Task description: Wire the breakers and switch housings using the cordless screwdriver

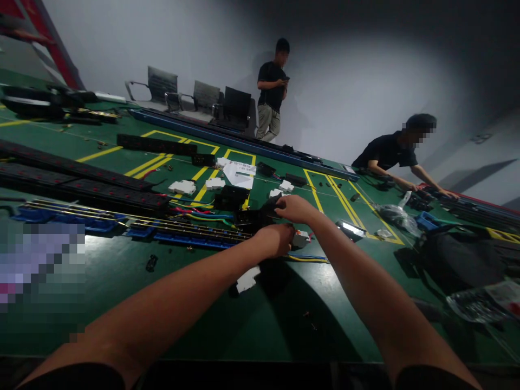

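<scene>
Both forearms stretch forward, hands point(284, 225) meeting on a black part point(260, 216).

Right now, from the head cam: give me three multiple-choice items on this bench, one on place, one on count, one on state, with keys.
1. Where is the white breaker-like block relative to the left hand?
A. nearer the camera, on the green table
B. beyond it, by the chairs
C. inside it

2. How many other people are in view?
A. none
B. two
C. four

3. What is the right hand doing?
A. lying flat and open
B. raised off the table
C. fingers closed on a black part

Key:
1 A, it lies below the left wrist in the picture.
2 B, one stands by the wall and one leans over the table.
3 C, the black piece shows at its fingers.
</scene>
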Tool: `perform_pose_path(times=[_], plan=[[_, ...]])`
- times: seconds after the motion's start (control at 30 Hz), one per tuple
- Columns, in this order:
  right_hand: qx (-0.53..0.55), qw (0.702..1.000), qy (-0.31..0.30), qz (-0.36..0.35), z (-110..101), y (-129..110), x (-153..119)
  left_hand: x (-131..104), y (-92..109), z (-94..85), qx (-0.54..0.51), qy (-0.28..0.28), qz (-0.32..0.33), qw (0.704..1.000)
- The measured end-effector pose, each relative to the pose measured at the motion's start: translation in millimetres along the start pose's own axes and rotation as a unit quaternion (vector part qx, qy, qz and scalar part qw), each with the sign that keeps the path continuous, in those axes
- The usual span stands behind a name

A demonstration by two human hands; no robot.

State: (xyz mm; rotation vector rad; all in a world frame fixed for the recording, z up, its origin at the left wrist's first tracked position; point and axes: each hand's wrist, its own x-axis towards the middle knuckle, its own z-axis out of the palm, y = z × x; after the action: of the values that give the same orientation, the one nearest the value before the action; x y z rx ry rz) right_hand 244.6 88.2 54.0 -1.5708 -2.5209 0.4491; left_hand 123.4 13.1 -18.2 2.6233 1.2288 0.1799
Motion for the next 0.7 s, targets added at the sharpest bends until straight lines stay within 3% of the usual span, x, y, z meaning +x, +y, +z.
perform_pose_path(times=[0.17, 0.3, 0.57, 0.7], plan=[[0.097, 0.995, 0.016, 0.028, -12, 36, -19, -8, 2, 0.1, -0.010, 0.038, -0.002, 0.999], [0.144, 0.989, 0.033, 0.023, -14, 50, -39, -9, 3, -2.2, -0.021, 0.037, -0.013, 0.999], [0.104, 0.986, 0.121, -0.046, -36, 67, -124, -4, -7, -3.6, -0.064, 0.015, -0.028, 0.997], [0.100, 0.985, 0.128, -0.057, -28, 78, -146, -1, -10, -1.1, -0.092, 0.004, -0.037, 0.995]])
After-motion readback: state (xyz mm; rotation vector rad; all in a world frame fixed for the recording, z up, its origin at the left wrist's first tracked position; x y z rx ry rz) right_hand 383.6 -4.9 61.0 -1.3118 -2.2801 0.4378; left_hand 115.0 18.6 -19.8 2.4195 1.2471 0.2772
